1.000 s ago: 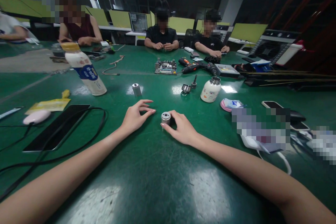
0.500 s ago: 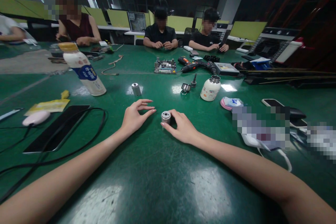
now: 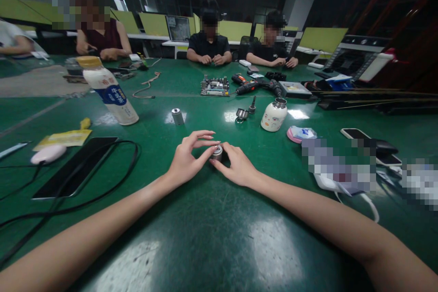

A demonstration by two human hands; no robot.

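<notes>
A small silver metal cylinder (image 3: 217, 155) stands on the green table in front of me, its upper face partly covered. My right hand (image 3: 238, 165) grips it from the right, thumb at the near side and fingers curled behind. From the left my left hand (image 3: 189, 157) reaches over it. The left thumb tip lies at the cylinder's top edge while the other fingers stretch out above and beyond, apart from the thumb. Whether the thumb touches the metal, I cannot tell. Farther off, a similar grey cylinder (image 3: 177, 117) stands upright.
At left are a milk bottle (image 3: 114, 96), a black tablet (image 3: 77, 166) and a looping black cable (image 3: 136, 155). A white flask (image 3: 274, 116) stands right, near its metal cap (image 3: 242, 115). Beyond lie a circuit board (image 3: 215, 86) and power drills (image 3: 248, 86). Several people sit around the table.
My left hand has moved right, bringing its thumb and fingers over the top of the metal cylinder. My right hand and the cylinder have stayed in place.
</notes>
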